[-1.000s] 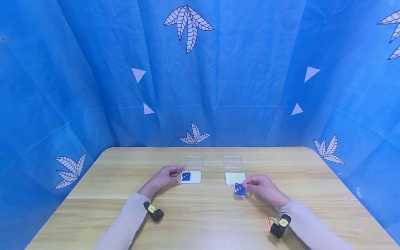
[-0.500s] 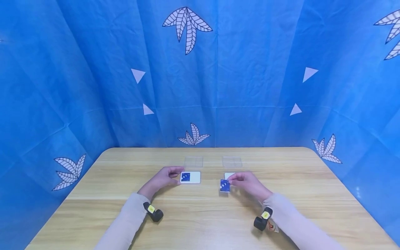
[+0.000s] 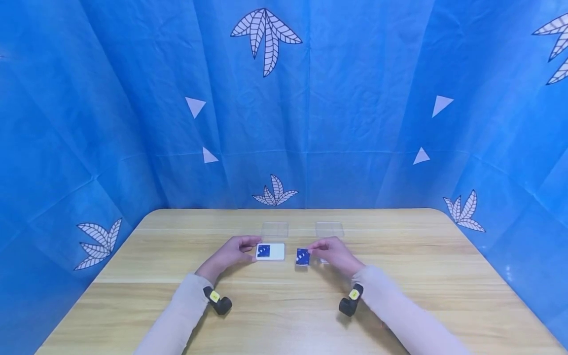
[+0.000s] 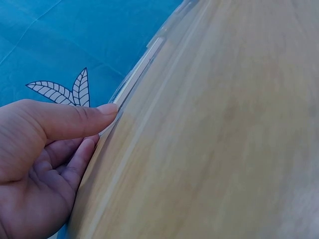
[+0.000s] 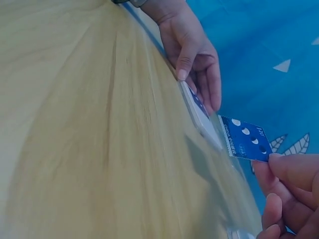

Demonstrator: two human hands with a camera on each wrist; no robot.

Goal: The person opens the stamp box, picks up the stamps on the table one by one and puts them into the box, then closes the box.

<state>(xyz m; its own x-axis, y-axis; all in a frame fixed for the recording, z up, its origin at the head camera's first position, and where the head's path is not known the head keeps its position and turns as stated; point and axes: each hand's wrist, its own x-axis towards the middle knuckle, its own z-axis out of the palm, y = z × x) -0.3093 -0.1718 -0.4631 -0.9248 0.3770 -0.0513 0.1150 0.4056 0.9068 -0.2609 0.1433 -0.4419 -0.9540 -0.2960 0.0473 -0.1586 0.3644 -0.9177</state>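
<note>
R hand (image 3: 336, 254) pinches blue stamp (image 3: 302, 257) at far-right corner; looks v. light, thin, prob. creases easily: edges only. L hand (image 3: 230, 253) pinches white case (image 3: 277, 251), left end.

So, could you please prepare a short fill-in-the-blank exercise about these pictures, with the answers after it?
1. The right hand pinches a postage stamp printed with phases of the ____.
2. In the head view, a similar stamp lies at the ____ end of the white case that the left hand holds.
3. Farther back on the table lie clear plastic pieces, numbering ____.
4. The main colour of the curtain is ____.

Missing words: moon; left; two; blue.
</note>
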